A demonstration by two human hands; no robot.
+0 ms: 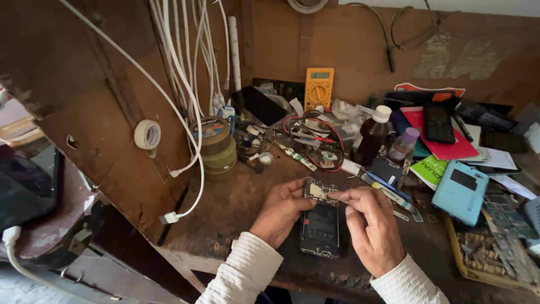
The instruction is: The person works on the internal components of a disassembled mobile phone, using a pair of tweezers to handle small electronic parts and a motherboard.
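An opened phone (320, 228) lies flat on the wooden workbench (236, 208), back cover off, its circuit board (320, 191) showing at the far end. My left hand (279, 211) rests against the phone's left edge, fingers touching the top-left corner of the board. On the other side, my right hand (371, 225) pinches at the board's right side with thumb and forefinger. Whether a small part sits between those fingers is too small to tell. Both wrists wear white ribbed sleeves.
A stack of tape rolls (216, 147), a yellow multimeter (319, 87), a dark bottle (373, 135), a small purple-capped bottle (403, 145), a light-blue phone case (461, 191), several phones and tools crowd the bench. White cables (185, 84) hang at left. A parts tray (495, 250) sits at right.
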